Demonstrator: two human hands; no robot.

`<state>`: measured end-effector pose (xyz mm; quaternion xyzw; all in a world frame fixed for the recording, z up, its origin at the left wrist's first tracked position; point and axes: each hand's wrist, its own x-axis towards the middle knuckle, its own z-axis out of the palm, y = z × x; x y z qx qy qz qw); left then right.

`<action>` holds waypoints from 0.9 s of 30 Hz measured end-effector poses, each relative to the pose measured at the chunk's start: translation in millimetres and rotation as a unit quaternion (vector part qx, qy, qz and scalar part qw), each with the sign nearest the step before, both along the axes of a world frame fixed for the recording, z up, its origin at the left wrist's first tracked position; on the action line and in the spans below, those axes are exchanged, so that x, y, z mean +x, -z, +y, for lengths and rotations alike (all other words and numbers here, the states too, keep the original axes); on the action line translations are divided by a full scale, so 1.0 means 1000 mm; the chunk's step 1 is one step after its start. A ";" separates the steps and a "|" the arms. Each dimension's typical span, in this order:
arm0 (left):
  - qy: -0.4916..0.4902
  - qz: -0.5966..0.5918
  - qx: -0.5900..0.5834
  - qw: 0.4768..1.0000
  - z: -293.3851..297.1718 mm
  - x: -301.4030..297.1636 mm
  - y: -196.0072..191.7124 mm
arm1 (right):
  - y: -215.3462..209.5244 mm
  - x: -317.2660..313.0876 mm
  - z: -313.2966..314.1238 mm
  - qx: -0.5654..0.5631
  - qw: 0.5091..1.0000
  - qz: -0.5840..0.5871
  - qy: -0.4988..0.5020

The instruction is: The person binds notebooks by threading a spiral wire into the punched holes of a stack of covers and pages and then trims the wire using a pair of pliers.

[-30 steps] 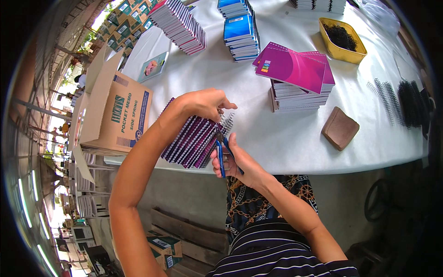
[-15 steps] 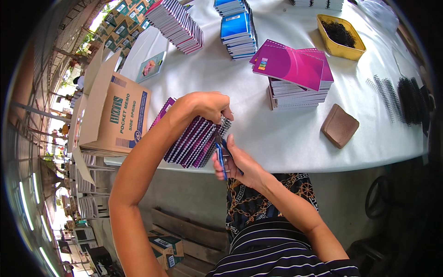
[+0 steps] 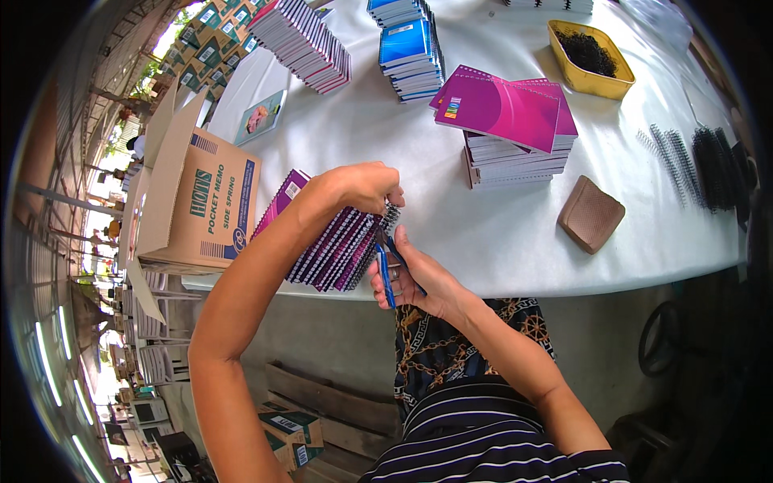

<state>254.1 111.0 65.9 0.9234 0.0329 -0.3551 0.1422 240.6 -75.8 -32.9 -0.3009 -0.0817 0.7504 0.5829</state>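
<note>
A row of purple spiral-bound notebooks (image 3: 338,245) stands on edge at the table's front, coils facing me. My left hand (image 3: 372,185) reaches over the row, its fingers curled closed on the end notebook at its coil (image 3: 391,213). Blue-handled pliers (image 3: 386,278) lie in my right hand (image 3: 423,278), fingers and thumb around the spread handles. Their jaws are at that coil, just below my left fingertips; the exact contact is too small to make out.
Left of the row stands an open cardboard box (image 3: 211,189). Behind are red-edged notebooks (image 3: 302,44), blue notebooks (image 3: 411,56) and a purple stack (image 3: 515,133). A brown block (image 3: 592,213), loose black coils (image 3: 708,169) and a yellow tub (image 3: 592,60) lie to the right.
The plier handles are spread wider now, and my right fingers have loosened with them. My left hand stays at the coil. The whole view has shifted slightly.
</note>
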 end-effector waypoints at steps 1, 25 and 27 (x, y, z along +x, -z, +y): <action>0.005 -0.001 0.002 1.000 0.000 0.001 0.001 | 0.001 0.000 0.000 0.004 1.000 0.005 -0.005; -0.031 -0.012 -0.009 0.999 -0.003 0.000 0.013 | 0.005 0.007 0.004 -0.049 0.996 0.066 0.020; -0.028 -0.019 -0.030 0.999 -0.003 -0.001 0.014 | 0.016 0.010 0.005 0.001 0.991 0.133 -0.006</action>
